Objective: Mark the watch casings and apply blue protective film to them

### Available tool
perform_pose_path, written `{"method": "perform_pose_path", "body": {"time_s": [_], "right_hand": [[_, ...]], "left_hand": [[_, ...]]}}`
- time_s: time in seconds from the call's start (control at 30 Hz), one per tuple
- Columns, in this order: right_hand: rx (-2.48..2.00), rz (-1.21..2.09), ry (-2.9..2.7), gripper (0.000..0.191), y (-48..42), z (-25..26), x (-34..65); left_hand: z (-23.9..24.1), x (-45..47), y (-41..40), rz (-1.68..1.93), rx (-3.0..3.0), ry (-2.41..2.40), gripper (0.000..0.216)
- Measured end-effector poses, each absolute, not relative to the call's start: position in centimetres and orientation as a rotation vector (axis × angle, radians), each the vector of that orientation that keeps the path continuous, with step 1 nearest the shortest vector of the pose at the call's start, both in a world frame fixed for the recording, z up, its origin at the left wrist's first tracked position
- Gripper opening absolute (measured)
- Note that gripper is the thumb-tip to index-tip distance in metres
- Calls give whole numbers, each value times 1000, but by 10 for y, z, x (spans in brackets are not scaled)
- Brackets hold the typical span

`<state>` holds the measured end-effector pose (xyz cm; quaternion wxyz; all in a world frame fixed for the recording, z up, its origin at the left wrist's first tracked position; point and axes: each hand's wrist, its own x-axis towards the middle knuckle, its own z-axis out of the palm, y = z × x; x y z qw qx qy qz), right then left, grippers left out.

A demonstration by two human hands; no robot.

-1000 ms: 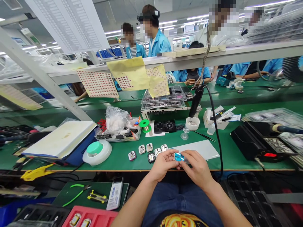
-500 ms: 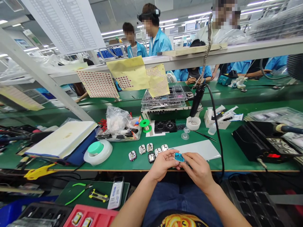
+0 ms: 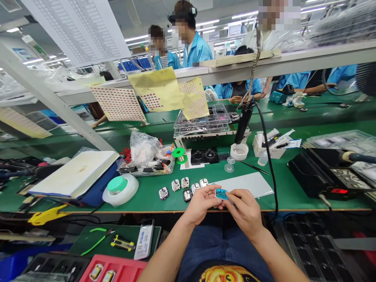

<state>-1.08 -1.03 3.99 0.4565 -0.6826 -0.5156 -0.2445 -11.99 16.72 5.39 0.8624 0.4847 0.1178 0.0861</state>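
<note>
Blue piece (image 3: 221, 194) stays held between both hands (image 3: 200, 203), barely shifted from earlier.

Bright, cool white light here, coming down from long ceiling tubes (image 3: 245, 14) at the far side! It spreads evenly over the green bench (image 3: 152, 203), shadows soft, and there are pale glints on the clear plastic bag (image 3: 141, 145). Below the near edge it drops off sharply: the black tray (image 3: 320, 246) at near right sits in gloom. Wide-angle stretch leans the white post (image 3: 55, 92) at left and smears the outer edges. The hanging sheet's (image 3: 79, 33) print is unreadable (coarse pixel blocks cover some far heads, too).
</note>
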Motion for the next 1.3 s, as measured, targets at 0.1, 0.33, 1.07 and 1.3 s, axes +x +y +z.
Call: {"method": "perform_pose_path", "body": {"time_s": [0.1, 0.33, 1.07, 1.3], "right_hand": [[-1684, -602, -1241, 32, -10, 40, -14], [-1644, -615, -1244, 39, -8, 41, -17], [-1653, -617, -1244, 34, -3, 39, -15], [-1686, -599, -1202, 35, -3, 41, -16]], "left_hand": [[53, -120, 167, 188, 1010, 249, 65], [52, -120, 168, 186, 1004, 254, 64], [57, -120, 166, 202, 997, 245, 63], [57, -120, 167, 197, 999, 242, 61]]}}
